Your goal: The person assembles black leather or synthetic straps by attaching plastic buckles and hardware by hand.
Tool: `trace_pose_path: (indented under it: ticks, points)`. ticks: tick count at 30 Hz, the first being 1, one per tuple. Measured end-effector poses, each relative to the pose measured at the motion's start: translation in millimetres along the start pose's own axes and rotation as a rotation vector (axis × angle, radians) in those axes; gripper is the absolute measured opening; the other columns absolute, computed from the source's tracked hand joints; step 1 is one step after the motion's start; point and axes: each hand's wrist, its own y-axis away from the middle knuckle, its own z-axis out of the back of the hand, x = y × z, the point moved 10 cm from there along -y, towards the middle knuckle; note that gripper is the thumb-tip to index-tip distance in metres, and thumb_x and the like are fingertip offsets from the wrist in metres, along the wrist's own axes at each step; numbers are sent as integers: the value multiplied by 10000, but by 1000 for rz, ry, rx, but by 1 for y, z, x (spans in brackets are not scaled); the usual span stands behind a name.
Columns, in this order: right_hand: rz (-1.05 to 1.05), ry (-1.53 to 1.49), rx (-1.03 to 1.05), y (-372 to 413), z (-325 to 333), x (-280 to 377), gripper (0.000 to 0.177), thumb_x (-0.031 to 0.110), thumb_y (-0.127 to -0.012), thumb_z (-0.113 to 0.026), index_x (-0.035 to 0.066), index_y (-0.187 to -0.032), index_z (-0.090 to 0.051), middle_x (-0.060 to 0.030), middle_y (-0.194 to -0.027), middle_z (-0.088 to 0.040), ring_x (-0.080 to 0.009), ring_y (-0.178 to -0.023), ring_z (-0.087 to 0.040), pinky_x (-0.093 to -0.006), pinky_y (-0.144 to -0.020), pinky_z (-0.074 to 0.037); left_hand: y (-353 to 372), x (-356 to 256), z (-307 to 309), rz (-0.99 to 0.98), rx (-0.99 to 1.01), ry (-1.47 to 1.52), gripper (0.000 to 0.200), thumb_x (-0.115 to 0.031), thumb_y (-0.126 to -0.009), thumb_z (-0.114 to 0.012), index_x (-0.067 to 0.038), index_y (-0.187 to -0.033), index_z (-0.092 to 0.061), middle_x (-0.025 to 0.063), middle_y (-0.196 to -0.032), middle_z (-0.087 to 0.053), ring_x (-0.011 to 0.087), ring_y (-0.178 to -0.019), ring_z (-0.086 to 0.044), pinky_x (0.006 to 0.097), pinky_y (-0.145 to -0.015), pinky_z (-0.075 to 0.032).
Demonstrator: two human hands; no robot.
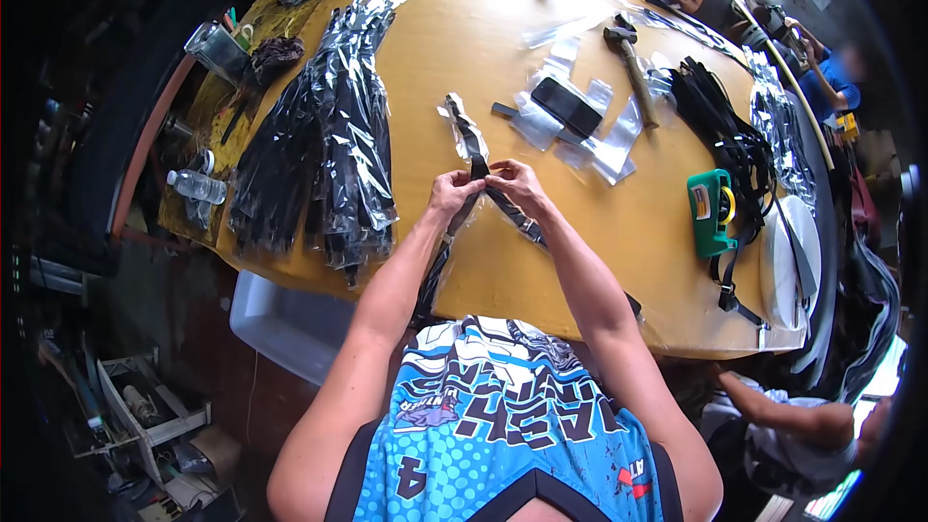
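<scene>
A black strap (471, 140) in a clear plastic sleeve lies across the yellow wooden table (454, 48) in front of me. My left hand (452, 192) pinches it from the left, my right hand (519, 185) from the right, fingertips almost touching. The strap's lower part runs down under my right forearm, and another length hangs off the table edge beneath my left forearm.
A pile of bagged black straps (324, 135) lies to the left. A phone (566, 105) on empty plastic sleeves, a hammer (633, 63), loose black straps (725, 135) and a green tape dispenser (710, 213) sit to the right. Other people sit at the far and right edges.
</scene>
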Motion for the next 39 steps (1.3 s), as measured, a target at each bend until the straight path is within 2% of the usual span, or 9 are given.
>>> trace_pose_path:
  ticks: [7, 10, 15, 18, 21, 23, 26, 30, 39]
  points:
    - [18, -47, 120, 11, -5, 0, 342, 134, -812, -642, -37, -1089, -540, -105, -918, -628, -126, -816, -584, -235, -733, -473, 4, 12, -7, 86, 94, 134, 184, -85, -758, -694, 10, -903, -635, 59, -831, -647, 110, -721, -605, 218, -668, -491]
    - [-82, 141, -3, 16, 7, -13, 367, 212, -789, -673, -29, -1046, -572, -85, -937, -627, -122, -818, -575, -235, -706, -461, 7, 11, -5, 73, 51, 109, 237, -90, -749, -704, 23, -938, -616, 66, -879, -636, 116, -781, -596, 232, -705, -483]
    - [-147, 110, -59, 11, 10, -16, 444, 279, -780, -675, -46, -1062, -565, -127, -925, -638, -169, -838, -591, -267, -726, -465, 9, 23, -18, 148, 116, 157, 216, -95, -767, -686, 21, -934, -616, 59, -883, -633, 111, -777, -591, 234, -717, -476]
    - [-171, 63, -122, 3, 13, -18, 375, 301, -821, -628, -13, -1022, -592, -44, -858, -620, -93, -676, -536, -232, -592, -423, 18, 22, -26, 147, 138, 14, 182, -92, -773, -675, -3, -924, -627, 26, -855, -628, 86, -742, -568, 223, -686, -451]
    - [-257, 51, -4, -9, 4, -16, 418, 338, -790, -652, -21, -998, -601, -66, -823, -623, -125, -694, -563, -267, -631, -443, 31, 13, -37, 144, 154, 7, 171, -115, -771, -681, -11, -898, -631, 8, -825, -619, 75, -737, -549, 221, -669, -432]
    - [-305, -18, 11, -17, 0, -13, 316, 266, -787, -661, -6, -940, -613, -46, -775, -604, -109, -623, -541, -256, -582, -438, 40, 6, -43, 129, 163, 51, 170, -117, -770, -682, -7, -889, -630, 10, -825, -619, 77, -738, -549, 219, -668, -430]
    - [-275, -237, 58, -38, -8, -4, 191, 94, -777, -637, -3, -936, -594, -58, -808, -613, -134, -699, -589, -252, -602, -473, 41, 20, -45, 197, 175, 86, 178, -110, -771, -673, 11, -895, -632, 21, -825, -621, 84, -727, -558, 216, -650, -437]
    - [-201, -423, 70, -53, -12, 26, 327, 74, -800, -607, -30, -1094, -510, -94, -933, -608, -171, -780, -609, -289, -658, -499, 40, 14, -32, 176, 78, 15, 163, -101, -769, -668, 17, -877, -638, 26, -787, -622, 87, -686, -560, 221, -624, -442]
    - [-42, -483, 87, -77, -9, 64, 402, 154, -832, -604, -5, -1170, -454, -89, -979, -616, -158, -785, -606, -283, -694, -485, 36, 8, -30, 162, 68, 87, 192, -56, -774, -647, 31, -940, -604, 49, -820, -632, 98, -699, -569, 220, -639, -457]
